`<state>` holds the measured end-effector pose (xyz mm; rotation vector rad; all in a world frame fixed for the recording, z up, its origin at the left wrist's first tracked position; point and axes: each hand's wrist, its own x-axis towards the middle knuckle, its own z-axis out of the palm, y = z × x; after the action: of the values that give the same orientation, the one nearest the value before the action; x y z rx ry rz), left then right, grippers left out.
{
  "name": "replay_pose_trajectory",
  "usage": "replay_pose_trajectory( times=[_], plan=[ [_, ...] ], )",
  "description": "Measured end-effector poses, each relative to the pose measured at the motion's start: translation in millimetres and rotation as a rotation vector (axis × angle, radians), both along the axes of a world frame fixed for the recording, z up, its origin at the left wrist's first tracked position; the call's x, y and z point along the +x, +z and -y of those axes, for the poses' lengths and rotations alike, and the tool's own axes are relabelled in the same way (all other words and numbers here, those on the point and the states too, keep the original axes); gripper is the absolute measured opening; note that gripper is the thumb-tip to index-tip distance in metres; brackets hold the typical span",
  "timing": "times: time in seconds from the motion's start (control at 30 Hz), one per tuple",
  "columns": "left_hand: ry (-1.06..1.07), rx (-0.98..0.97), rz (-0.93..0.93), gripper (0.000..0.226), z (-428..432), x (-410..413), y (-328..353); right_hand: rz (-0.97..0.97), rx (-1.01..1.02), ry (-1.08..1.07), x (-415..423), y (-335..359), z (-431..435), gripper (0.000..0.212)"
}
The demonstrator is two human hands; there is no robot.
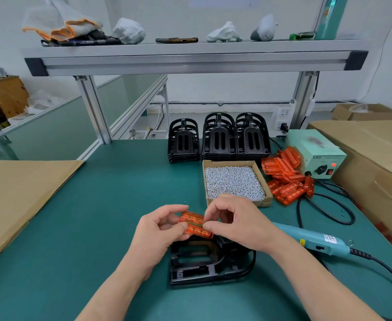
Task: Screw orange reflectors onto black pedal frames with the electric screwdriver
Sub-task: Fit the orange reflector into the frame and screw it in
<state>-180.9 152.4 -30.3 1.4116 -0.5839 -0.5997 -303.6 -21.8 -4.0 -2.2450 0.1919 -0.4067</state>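
Both hands hold one orange reflector (195,224) just above a black pedal frame (204,262) that lies flat on the green mat. My left hand (160,230) pinches the reflector's left end between thumb and fingers. My right hand (234,223) pinches its right end. The teal electric screwdriver (315,239) lies on the mat to the right of my right wrist, its tip hidden behind that hand. Whether a screw is between my right fingers cannot be told.
A cardboard box of silver screws (234,181) sits behind my hands. Stacks of black pedal frames (218,137) stand further back. A pile of orange reflectors (285,177) lies beside the teal power supply (315,154). Cardboard sheets flank the mat (86,228); cables (324,209) loop at right.
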Motion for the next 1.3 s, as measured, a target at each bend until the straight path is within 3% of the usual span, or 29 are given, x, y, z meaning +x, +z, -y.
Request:
replay_pose_trajectory(
  times=[0.37,0.57,0.7,1.03,1.3],
  plan=[
    [0.038,0.051,-0.017,0.022,-15,-6,-8,-0.094,-0.206,-0.003,-7,-6,-4,0.006],
    [0.033,0.327,0.337,0.026,-27,-1,-15,-0.163,-0.32,0.069,-14,-7,-9,0.007],
    [0.005,0.393,0.411,0.029,-30,-2,-20,-0.203,-0.345,0.075,-15,-7,-12,0.005],
    [-0.049,0.409,0.399,0.023,-33,8,-21,-0.29,-0.382,0.055,-10,-3,-13,0.005],
    [-0.085,0.374,0.448,0.037,-35,9,-24,-0.318,-0.465,0.088,-8,-1,-16,0.007]
  ],
)
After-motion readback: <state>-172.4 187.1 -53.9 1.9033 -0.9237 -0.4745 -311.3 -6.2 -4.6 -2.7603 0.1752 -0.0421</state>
